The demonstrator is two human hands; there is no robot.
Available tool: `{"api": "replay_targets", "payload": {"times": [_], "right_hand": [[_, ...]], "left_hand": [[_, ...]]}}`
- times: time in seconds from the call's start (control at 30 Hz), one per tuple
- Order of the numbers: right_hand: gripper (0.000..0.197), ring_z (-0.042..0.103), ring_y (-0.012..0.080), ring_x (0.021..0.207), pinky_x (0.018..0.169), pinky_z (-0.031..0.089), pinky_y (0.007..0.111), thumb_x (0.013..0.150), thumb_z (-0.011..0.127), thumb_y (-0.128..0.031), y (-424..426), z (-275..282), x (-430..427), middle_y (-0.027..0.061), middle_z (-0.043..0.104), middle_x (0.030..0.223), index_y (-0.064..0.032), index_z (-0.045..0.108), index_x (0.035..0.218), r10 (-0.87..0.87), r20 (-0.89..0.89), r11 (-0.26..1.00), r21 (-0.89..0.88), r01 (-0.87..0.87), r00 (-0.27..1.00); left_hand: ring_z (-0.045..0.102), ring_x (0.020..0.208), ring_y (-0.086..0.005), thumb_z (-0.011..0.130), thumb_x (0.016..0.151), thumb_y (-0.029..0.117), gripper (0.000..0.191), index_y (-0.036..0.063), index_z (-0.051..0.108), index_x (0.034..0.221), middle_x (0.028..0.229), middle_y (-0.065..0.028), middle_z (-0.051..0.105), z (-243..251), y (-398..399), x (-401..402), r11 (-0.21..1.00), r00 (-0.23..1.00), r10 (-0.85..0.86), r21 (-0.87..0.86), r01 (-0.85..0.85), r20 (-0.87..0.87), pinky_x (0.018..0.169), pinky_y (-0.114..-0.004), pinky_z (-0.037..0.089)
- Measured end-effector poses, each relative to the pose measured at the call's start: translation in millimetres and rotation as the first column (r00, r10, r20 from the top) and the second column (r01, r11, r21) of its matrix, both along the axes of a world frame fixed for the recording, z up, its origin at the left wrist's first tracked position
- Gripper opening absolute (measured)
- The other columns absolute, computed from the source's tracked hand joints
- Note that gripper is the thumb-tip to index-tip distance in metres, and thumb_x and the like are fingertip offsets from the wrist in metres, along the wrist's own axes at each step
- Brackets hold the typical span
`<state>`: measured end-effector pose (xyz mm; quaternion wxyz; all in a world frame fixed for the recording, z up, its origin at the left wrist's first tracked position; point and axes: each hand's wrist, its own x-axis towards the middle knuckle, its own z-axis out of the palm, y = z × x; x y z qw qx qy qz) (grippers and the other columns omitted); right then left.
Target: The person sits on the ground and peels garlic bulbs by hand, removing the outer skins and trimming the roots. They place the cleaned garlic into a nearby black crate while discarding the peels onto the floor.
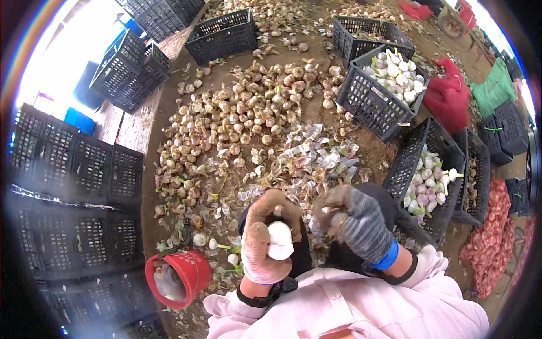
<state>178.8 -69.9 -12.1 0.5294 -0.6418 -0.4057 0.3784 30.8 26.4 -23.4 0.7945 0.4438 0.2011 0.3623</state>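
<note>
My left hand, in a soiled, pinkish-brown work glove, is closed around a white peeled garlic bulb. Just right of it, my right hand wears a grey knit glove with a blue cuff. Its fingers are curled and blurred, with small pale and brown bits at the tips; whether they grip anything cannot be told. Loose papery garlic skins lie beyond my hands. Behind and left of them spreads a large heap of unpeeled garlic bulbs.
Black plastic crates of cleaned white garlic stand at the right, near red mesh sacks. A red bucket with a plastic bag inside sits at the lower left, beside a few cleaned bulbs. Stacked black crates line the left.
</note>
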Motion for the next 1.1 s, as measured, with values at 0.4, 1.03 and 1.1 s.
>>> {"api": "replay_targets", "payload": {"times": [0.4, 1.03, 1.1], "right_hand": [[0.065, 0.052, 0.0313, 0.109, 0.092, 0.043, 0.040, 0.076, 0.069, -0.024, 14.3, 9.4, 12.8, 0.0165, 0.052, 0.119, -0.0025, 0.040, 0.129, 0.097, 0.031, 0.950, 0.294, -0.101, 0.995], [0.032, 0.055, 0.0264, 0.091, 0.075, 0.053, 0.034, 0.093, 0.047, -0.023, 27.6, -98.4, 391.3, 0.0172, 0.056, 0.103, 0.0044, 0.048, 0.111, -0.711, -0.457, 0.547, 0.117, 0.829, 0.534], [0.028, 0.060, 0.0218, 0.079, 0.067, 0.051, 0.033, 0.093, 0.047, -0.025, 49.0, -117.7, 361.7, 0.0084, 0.062, 0.091, -0.0004, 0.052, 0.106, -0.401, 0.620, 0.831, -0.063, 0.552, 0.674]], "left_hand": [[0.050, 0.106, -0.0223, 0.062, 0.078, 0.048, 0.074, 0.0035, 0.036, 0.131, 0.121, -0.0101, 0.049, 30.8, 0.4, 57.5, 0.993, 0.990, -0.086, -0.087, 0.076, -0.114, 0.093, -0.038, 0.040], [0.050, 0.113, -0.0315, 0.058, 0.072, 0.044, 0.064, 0.0068, 0.050, 0.123, 0.120, -0.0196, 0.053, -195.4, 261.6, -42.4, 0.924, -0.094, 0.167, 0.123, 0.361, -0.981, 0.095, -0.036, 0.038], [0.049, 0.114, -0.0335, 0.060, 0.072, 0.041, 0.066, 0.0099, 0.045, 0.128, 0.125, -0.0205, 0.049, -244.9, 279.4, -19.9, 0.918, -0.077, 0.217, 0.177, 0.356, -0.973, 0.095, -0.037, 0.039]]}}
